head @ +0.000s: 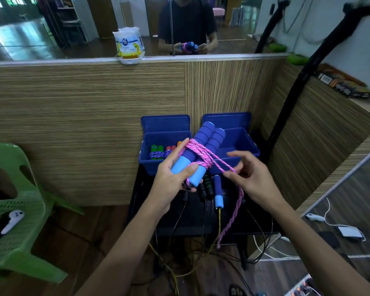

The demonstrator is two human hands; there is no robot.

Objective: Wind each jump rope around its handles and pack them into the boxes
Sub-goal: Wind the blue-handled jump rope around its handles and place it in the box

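Left hand (175, 174) grips both handles (203, 150); right hand (250, 176) pinches the pink rope (212, 162). Keep each turn taut and close, then tuck the tail

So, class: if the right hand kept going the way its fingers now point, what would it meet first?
Probably the pink rope wound on the blue handles that the left hand grips; the right hand points leftward at them, though depth is unclear.

Head-worn camera (wide-angle) looks forward and down, close over both hands.
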